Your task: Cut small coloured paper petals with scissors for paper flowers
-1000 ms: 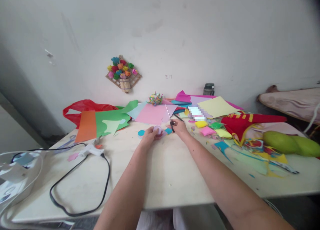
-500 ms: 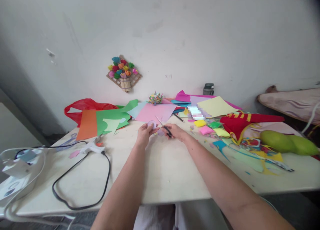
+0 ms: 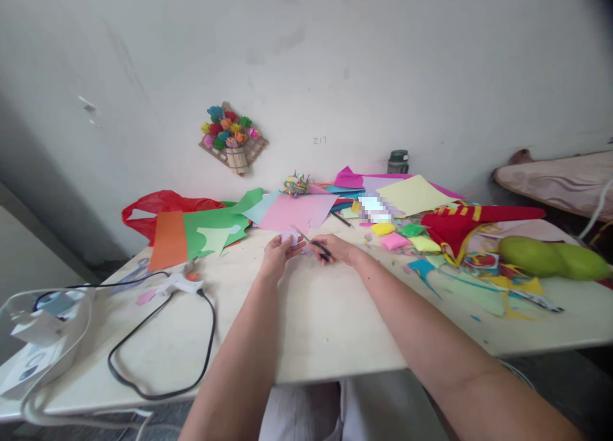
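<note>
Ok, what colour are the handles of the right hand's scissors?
Black; the scissor handles show best in the head view.

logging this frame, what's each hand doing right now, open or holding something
Left hand: closed, holding a small pale purple piece.
Right hand: closed, holding scissors by the black handles.

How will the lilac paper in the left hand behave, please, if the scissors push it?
The paper looks thin, so it may bend easily. It is small, probably very light. The left hand holds it, so it likely won't slide freely.
</note>
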Demonstrator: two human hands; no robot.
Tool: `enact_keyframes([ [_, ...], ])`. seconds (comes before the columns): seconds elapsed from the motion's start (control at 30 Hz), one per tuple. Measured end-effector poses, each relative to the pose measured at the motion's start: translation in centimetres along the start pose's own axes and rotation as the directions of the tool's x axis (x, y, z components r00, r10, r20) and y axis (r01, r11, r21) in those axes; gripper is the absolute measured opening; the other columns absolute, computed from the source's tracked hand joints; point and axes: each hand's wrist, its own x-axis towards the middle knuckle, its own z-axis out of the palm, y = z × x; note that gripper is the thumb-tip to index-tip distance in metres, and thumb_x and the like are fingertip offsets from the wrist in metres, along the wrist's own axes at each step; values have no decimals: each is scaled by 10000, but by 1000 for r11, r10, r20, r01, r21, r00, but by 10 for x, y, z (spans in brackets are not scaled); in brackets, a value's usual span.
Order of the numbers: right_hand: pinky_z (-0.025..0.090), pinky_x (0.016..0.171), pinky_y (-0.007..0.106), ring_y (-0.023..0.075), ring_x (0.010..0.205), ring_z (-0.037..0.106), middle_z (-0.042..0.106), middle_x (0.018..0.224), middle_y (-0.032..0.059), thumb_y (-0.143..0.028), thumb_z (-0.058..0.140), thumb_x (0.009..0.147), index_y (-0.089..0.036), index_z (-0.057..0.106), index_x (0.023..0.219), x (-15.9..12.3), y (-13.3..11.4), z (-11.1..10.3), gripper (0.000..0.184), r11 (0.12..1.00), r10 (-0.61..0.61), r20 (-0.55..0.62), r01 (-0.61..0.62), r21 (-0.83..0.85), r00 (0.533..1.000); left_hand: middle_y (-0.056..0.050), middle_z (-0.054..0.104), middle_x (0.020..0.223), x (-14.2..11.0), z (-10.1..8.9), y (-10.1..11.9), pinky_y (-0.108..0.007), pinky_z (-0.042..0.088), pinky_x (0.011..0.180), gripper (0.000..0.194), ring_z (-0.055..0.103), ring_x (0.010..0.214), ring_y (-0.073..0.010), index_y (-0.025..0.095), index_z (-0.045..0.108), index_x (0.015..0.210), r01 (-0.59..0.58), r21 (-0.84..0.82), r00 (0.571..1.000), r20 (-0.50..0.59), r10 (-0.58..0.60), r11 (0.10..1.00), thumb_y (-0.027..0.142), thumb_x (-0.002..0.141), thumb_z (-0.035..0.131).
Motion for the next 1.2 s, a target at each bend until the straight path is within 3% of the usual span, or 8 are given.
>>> enact_keyframes([
  [0.47,252,307,145,40,364,459,510,532,-45,-365,526,811,-148,518,732,4,6,-1,231,999,-14,5,14,-36,1000,-97,666,790,1,3,0,-273,542,715,106,672,789,-198,82,575,801,6,-115,1000,9,-5,993,123,722,633],
  [1.2,229,310,148,36,342,418,480,476,-56,-345,525,816,-151,501,687,1,3,1,235,1000,20,-23,-19,9,1000,-73,665,765,8,0,-5,-269,542,720,126,662,788,-178,96,573,787,5,-105,999,45,0,994,138,700,653],
])
